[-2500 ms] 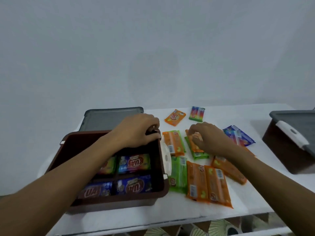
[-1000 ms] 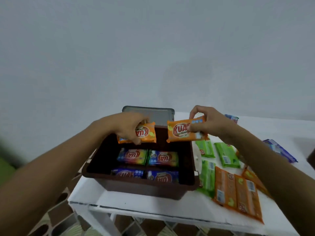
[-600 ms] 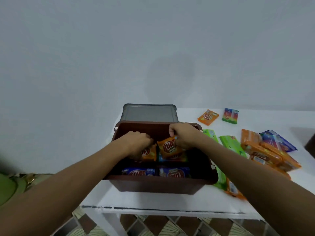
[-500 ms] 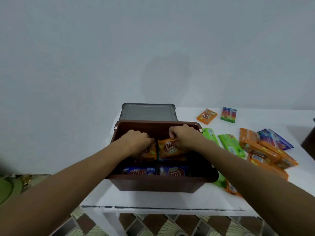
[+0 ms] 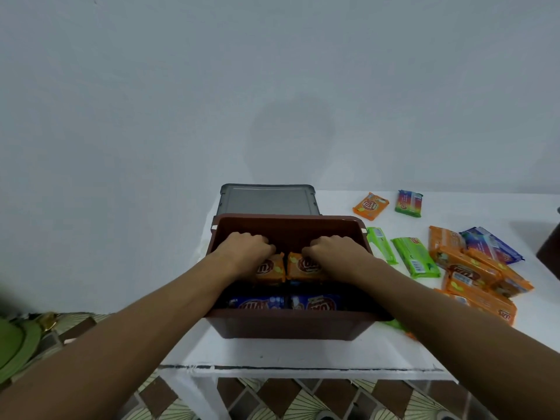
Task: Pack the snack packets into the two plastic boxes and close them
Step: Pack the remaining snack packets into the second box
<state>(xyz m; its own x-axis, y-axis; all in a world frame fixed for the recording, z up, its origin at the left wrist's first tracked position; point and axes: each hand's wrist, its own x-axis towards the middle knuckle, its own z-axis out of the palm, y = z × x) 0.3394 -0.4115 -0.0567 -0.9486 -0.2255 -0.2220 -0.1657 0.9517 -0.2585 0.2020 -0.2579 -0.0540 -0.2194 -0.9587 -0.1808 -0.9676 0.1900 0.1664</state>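
An open brown plastic box (image 5: 288,325) stands at the table's front left. Both my hands are inside it. My left hand (image 5: 244,247) presses on an orange snack packet (image 5: 269,269), and my right hand (image 5: 335,248) presses on a second orange packet (image 5: 304,266) beside it; both packets lie in the box's far row. Two blue packets (image 5: 285,302) lie in the near row. Loose orange packets (image 5: 472,272), green packets (image 5: 415,260) and a blue packet (image 5: 492,244) lie on the table to the right.
The box's grey lid (image 5: 268,200) lies flat behind it. A small orange packet (image 5: 370,205) and a multicoloured packet (image 5: 409,203) lie at the back. A dark second box edge (image 5: 550,253) shows at the far right. The white table's front edge (image 5: 303,368) is close; patterned floor lies below.
My hands carried the two orange packets from above the box down into its far row and now press them flat. My view has shifted left.
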